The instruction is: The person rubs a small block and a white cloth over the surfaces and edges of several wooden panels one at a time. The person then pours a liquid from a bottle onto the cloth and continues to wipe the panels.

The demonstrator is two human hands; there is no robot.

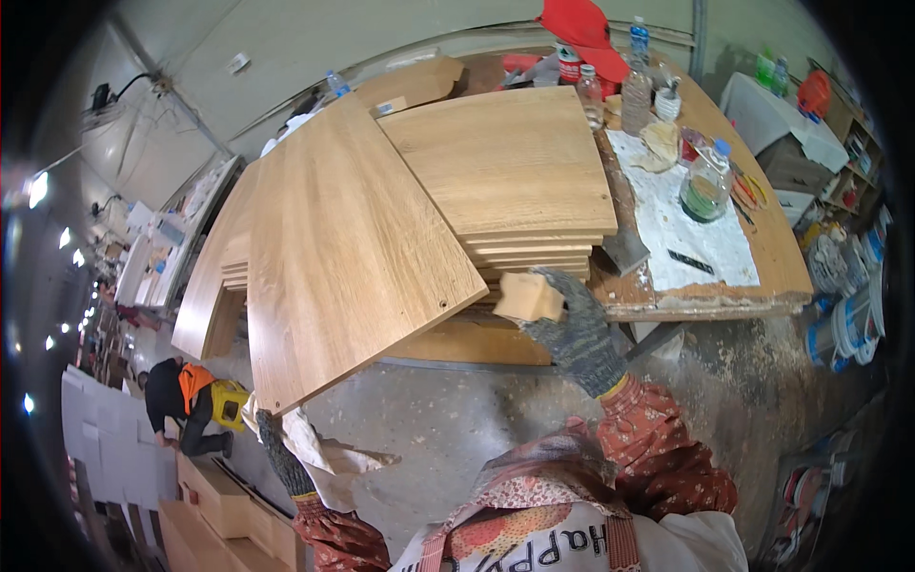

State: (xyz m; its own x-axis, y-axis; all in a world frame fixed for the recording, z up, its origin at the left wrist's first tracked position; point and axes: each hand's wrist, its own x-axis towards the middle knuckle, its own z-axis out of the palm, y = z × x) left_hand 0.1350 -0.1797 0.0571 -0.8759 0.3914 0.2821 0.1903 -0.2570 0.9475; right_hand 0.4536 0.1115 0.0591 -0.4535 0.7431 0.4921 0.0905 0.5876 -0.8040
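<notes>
gripping sanding block (pixel 527 296), right hand (pixel 570 324) raised; left hand (pixel 278 453) grip props board (pixel 353 243)

Plastic bottles (pixel 637 91) and glass jar (pixel 706 186) on workbench (pixel 772 257); red cap (pixel 583 29) behind; co-worker (pixel 186 405) crouching far left.

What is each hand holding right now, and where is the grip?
Right hand clasps a small tan block from behind. Left hand supports the big wooden panel at its near lower corner.
</notes>
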